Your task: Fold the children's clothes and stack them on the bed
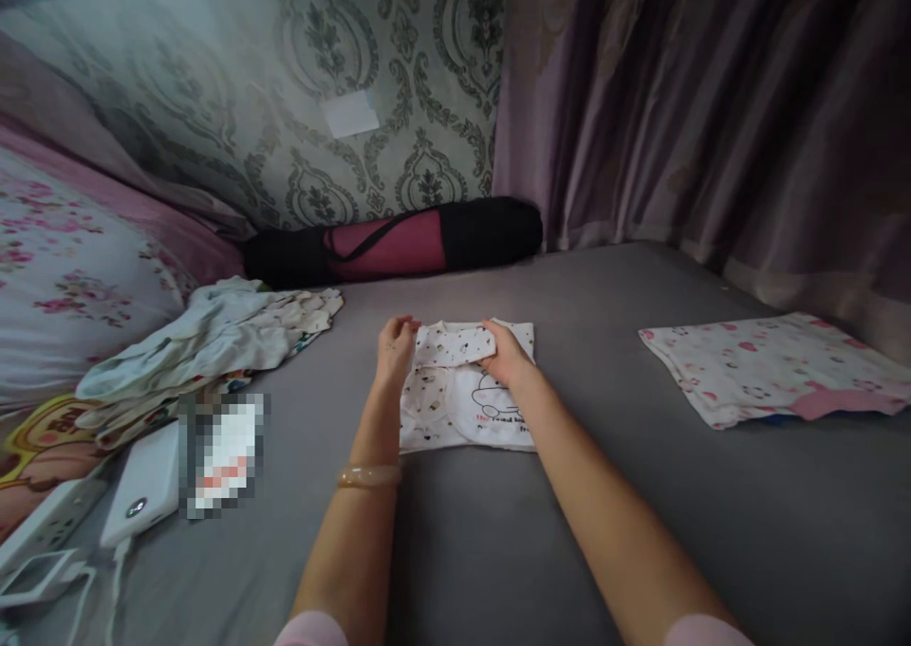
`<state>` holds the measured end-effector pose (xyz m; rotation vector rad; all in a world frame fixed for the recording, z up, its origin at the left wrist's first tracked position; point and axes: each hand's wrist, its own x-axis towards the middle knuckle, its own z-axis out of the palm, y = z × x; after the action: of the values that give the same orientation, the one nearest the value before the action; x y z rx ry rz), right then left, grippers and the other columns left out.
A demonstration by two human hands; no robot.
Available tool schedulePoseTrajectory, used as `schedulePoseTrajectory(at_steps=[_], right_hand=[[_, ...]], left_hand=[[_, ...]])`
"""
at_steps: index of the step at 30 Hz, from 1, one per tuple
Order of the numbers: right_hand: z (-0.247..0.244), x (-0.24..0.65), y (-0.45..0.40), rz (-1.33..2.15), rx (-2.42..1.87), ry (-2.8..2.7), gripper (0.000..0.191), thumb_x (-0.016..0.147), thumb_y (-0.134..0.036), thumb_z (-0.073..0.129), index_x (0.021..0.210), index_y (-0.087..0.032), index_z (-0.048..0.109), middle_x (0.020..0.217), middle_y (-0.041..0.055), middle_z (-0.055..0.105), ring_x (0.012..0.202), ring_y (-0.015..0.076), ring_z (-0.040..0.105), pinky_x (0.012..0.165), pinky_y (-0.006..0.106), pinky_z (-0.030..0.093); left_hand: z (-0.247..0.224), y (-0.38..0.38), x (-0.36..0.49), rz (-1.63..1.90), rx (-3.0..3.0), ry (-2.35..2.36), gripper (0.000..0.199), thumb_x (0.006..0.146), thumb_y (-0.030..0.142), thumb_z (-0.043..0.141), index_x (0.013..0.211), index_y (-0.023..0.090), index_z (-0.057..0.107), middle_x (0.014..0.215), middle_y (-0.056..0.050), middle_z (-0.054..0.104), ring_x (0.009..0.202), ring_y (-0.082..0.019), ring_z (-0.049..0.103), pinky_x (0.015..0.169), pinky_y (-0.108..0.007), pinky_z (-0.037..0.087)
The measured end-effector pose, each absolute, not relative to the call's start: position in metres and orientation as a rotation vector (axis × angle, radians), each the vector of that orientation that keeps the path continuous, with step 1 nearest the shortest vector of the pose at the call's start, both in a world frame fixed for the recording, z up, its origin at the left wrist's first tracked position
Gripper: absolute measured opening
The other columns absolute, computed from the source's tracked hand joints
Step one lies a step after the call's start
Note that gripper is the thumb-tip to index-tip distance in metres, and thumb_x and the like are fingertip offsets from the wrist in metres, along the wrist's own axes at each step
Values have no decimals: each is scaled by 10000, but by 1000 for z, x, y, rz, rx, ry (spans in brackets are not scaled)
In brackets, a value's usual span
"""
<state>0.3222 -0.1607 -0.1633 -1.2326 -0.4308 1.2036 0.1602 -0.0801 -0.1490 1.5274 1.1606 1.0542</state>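
Soft printed top (425, 409), sleeve (455, 345) flat across; R hand (508, 356) pinching sleeve, L hand (396, 350) fingers can't tell; rumpled clothes (206, 338) L, folded cloth (775, 366) R.

Dim, cool light is falling over the scene, paling the wall (399, 67) toward the upper left, while the curtain (683, 105) is sinking into near-black at the far right. Soft shadow is darkening the bed (462, 542) between the forearms (612, 494). Fine print on the shirt (462, 401) is blurring slightly, coarse pixel blocks are masking an item (224, 456) at left, and wide-angle distortion is stretching the edges.
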Motion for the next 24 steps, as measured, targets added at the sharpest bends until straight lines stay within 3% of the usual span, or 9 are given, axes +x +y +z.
schedulePoseTrajectory(at_steps=[2,6,11,17,20,24], right_hand=[[-167,321,-159,1196,-1219,-400,226,770,-209,488,992,-203,526,842,49,665,833,209,669,765,361,551],[-173,322,-159,1062,-1209,-532,463,597,-87,492,1043,-194,549,816,4,659,875,206,660,836,379,533],[-182,329,-165,617,-1585,-903,655,659,-38,460,1292,-206,490,1275,73,588,1227,208,507,1087,405,345],[-188,327,-176,285,-1854,-1303,799,715,42,373,1486,-121,245,1486,150,373,1383,210,329,1137,405,279],[-185,327,-184,129,-2012,-1427,729,753,48,362,1458,-135,335,1534,164,273,1417,241,250,1151,486,193],[-186,326,-190,25,-2176,-1535,466,866,-67,409,1297,-161,560,1501,176,336,1392,271,296,1129,498,199]], left_hand=[[-163,-81,159,944,1765,1164,326,850,204,441,1133,137,587,1108,-136,689,1068,-215,630,951,-372,457],[-183,-90,163,631,2233,1234,435,907,219,389,1324,138,485,1343,-166,556,1267,-264,496,1058,-436,366],[-189,-99,164,341,2494,1384,566,980,394,242,1442,82,336,1535,-168,291,1422,-315,240,1147,-489,196],[-186,-102,164,188,2564,1433,628,973,443,195,1480,80,269,1565,-143,219,1439,-320,180,1153,-496,167],[-187,-102,163,179,2567,1426,632,970,450,186,1482,89,267,1568,-139,207,1439,-326,176,1147,-513,165],[-187,-98,162,185,2531,1386,620,965,455,203,1481,118,272,1574,-132,194,1442,-324,166,1147,-518,150]])
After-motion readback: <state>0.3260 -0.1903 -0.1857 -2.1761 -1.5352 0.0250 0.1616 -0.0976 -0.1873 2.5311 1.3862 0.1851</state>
